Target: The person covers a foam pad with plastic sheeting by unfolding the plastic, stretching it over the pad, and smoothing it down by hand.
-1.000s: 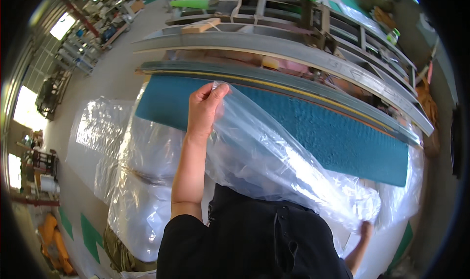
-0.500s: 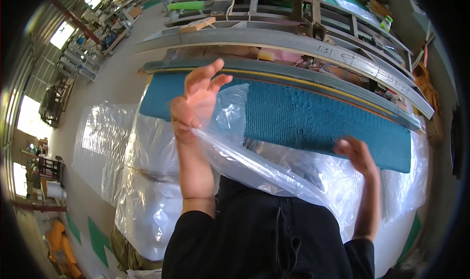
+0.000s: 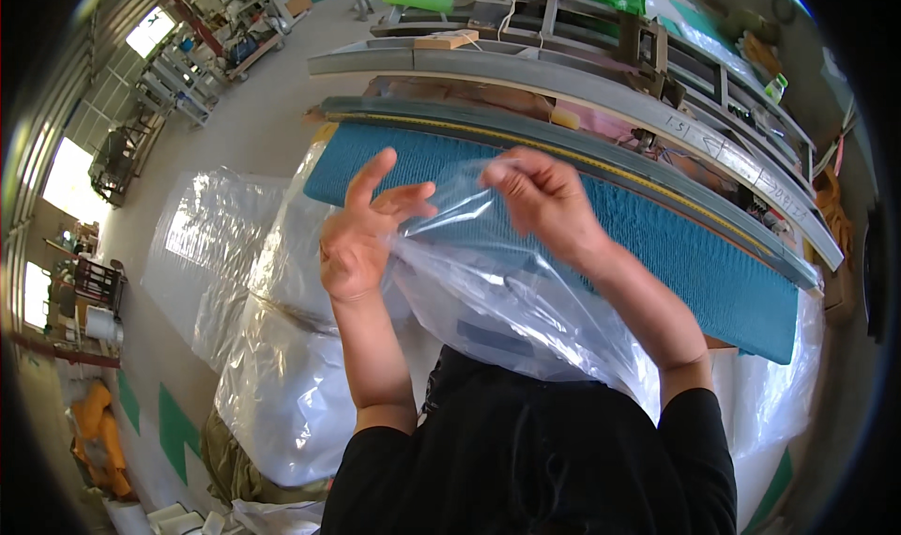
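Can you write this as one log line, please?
right hand: pinching clear plastic sheet | left hand: some fingers spread, at sheet, grip unclear | behind sheet: blue ribbed material

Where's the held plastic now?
Middle of the head view: the clear plastic lies between the left hand and right hand, overlapping the blue fabric.

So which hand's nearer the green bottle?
Right. The right hand holds the film over the blue pad, left of and nearer the wearer than the bottle; the left hand is farther left.
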Action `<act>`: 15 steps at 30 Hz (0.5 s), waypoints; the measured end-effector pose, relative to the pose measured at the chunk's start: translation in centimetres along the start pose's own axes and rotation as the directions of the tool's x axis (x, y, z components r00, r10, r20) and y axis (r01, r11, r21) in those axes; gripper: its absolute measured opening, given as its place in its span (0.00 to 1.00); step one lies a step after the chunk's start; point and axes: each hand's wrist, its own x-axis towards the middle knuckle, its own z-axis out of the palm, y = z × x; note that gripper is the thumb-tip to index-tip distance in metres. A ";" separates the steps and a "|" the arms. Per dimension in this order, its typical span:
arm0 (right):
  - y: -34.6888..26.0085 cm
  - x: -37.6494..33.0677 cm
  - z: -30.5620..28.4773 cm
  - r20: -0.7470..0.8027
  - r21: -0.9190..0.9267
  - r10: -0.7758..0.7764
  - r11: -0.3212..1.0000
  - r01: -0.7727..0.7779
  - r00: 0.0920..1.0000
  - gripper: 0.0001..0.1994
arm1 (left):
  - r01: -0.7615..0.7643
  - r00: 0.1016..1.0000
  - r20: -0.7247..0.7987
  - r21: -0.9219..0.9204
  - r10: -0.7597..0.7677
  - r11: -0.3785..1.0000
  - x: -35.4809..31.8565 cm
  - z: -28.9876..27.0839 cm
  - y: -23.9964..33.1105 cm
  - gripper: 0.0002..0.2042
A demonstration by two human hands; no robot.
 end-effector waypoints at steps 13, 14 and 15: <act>-5.6 1.8 1.1 -0.047 -0.605 -0.390 0.743 0.285 0.920 0.05 | 0.717 0.594 -0.695 0.229 -0.405 0.659 1.8 2.0 -0.1 0.05; -5.4 1.7 1.0 -0.049 -0.605 -0.388 0.745 0.281 0.920 0.05 | 0.718 0.593 -0.694 0.226 -0.408 0.658 1.8 1.9 -0.2 0.05; -5.2 1.8 1.0 -0.052 -0.569 -0.355 0.778 0.265 0.933 0.06 | 0.692 0.607 -0.684 0.204 -0.404 0.692 1.6 1.6 -0.4 0.04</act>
